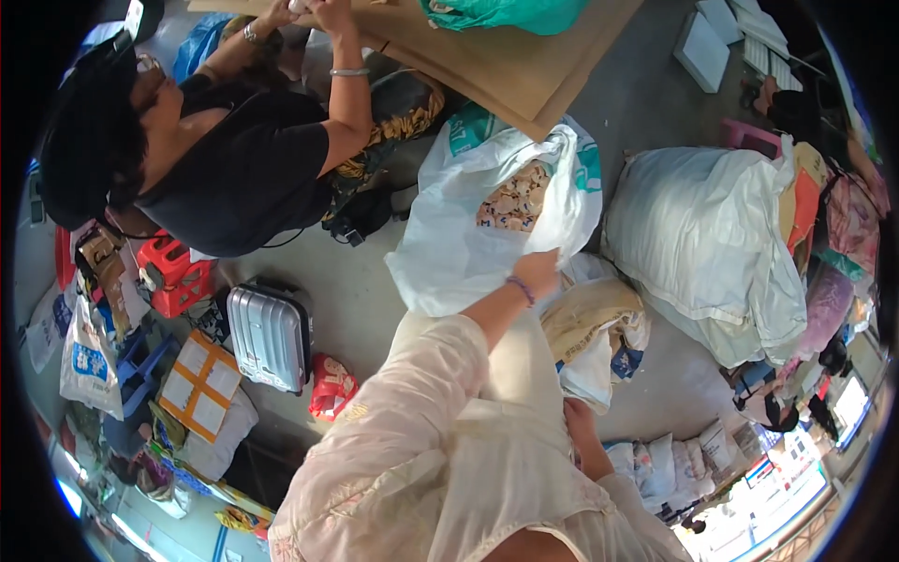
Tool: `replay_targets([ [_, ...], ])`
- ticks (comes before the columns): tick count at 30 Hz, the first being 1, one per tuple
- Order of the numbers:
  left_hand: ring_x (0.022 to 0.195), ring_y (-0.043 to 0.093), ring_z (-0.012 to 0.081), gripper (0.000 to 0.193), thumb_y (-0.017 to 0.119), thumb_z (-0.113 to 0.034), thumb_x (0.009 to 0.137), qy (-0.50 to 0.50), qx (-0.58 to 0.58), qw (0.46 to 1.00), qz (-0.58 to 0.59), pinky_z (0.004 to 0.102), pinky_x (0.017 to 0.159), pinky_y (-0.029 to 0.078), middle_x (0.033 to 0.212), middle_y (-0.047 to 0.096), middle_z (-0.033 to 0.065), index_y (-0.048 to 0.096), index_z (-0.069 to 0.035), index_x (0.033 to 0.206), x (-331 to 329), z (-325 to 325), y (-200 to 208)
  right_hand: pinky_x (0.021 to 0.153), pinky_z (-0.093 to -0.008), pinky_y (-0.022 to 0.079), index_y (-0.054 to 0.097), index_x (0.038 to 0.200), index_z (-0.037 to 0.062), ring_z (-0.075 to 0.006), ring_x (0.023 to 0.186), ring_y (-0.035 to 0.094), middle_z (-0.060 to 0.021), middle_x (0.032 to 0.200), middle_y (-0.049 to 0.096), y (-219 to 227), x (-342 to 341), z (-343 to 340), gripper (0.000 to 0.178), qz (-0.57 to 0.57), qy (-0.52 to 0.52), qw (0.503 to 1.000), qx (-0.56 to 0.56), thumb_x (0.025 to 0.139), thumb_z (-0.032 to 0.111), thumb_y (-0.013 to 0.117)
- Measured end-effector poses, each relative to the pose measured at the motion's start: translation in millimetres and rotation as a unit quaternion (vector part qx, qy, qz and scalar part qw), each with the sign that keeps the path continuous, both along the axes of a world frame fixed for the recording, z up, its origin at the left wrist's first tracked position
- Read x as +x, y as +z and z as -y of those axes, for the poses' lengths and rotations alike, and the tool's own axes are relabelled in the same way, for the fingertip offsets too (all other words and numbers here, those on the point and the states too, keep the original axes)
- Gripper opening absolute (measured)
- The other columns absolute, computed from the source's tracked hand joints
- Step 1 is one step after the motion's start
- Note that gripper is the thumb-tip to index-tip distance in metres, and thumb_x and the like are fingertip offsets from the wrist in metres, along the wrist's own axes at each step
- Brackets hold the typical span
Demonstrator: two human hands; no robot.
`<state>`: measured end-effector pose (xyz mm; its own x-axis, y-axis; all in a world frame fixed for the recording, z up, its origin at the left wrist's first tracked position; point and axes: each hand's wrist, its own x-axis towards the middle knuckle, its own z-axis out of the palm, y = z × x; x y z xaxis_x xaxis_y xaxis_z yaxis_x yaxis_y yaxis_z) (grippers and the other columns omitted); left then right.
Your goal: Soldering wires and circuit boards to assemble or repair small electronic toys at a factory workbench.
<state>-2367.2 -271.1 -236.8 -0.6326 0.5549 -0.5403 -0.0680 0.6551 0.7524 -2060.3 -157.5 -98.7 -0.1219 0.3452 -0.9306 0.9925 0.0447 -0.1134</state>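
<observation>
In front of my legs a large white woven sack with green patches stands with its mouth spread wide. Inside lie many small pale tan pieces, some with dark blue marks. My left hand, a purple beaded bracelet at its wrist, is closed on the near right part of the sack's rim. Down beside my right thigh is my right hand, close to a white and tan sack; its fingers are mostly hidden, so what it holds does not show.
At the upper left a person in black works with both hands at a brown board-topped table bearing a green bag. A big stuffed white sack stands right. A silver suitcase, red bag and taped carton sit left.
</observation>
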Motion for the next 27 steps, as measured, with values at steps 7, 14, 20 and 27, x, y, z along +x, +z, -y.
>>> replay_targets([
  [7, 0.08, 0.06, 0.0333, 0.022, 0.052, -0.021, 0.073, -0.119, -0.144, 0.981, -0.042, 0.0443, 0.071, 0.048, 0.084, 0.063, 0.0159, 0.065, -0.008, 0.086, -32, 130, -8, 0.079, -0.0367, 0.045, 0.063, 0.099, 0.0036, -0.033, 0.09, 0.059, -0.0193, 0.095, 0.062, 8, -10, -4, 0.027, -0.025, 0.125, 0.986, 0.105, 0.082, 0.021, 0.05],
  [14, 0.085, 0.06, 0.0331, 0.027, 0.051, -0.021, 0.073, -0.103, -0.171, 0.979, -0.043, 0.0436, 0.075, 0.047, 0.091, 0.063, 0.0145, 0.065, -0.013, 0.095, -47, 163, -11, 0.075, -0.0379, 0.046, 0.063, 0.096, 0.0046, -0.0322, 0.085, 0.06, -0.0176, 0.091, 0.063, 21, -19, -35, 0.026, -0.057, 0.14, 0.971, 0.185, 0.082, 0.021, 0.048],
  [20, 0.088, 0.06, 0.0282, 0.026, 0.049, -0.019, 0.075, -0.116, -0.243, 0.96, -0.073, 0.0411, 0.075, 0.049, 0.093, 0.063, 0.0094, 0.065, -0.019, 0.097, -67, 167, -9, 0.057, -0.0281, 0.047, 0.064, 0.094, 0.0046, -0.014, 0.063, 0.059, -0.0065, 0.074, 0.062, 30, -32, -108, 0.023, -0.068, 0.092, 0.987, 0.117, 0.083, 0.021, 0.053],
  [27, 0.077, 0.062, 0.0264, 0.03, 0.051, -0.021, 0.076, -0.109, -0.393, 0.904, -0.124, 0.0417, 0.068, 0.049, 0.086, 0.062, 0.0065, 0.061, -0.025, 0.103, -41, 176, -16, 0.073, -0.0355, 0.048, 0.061, 0.095, 0.0027, -0.0278, 0.083, 0.061, -0.0155, 0.087, 0.064, -8, -101, -222, 0.028, -0.096, 0.198, 0.967, 0.13, 0.077, 0.024, 0.062],
])
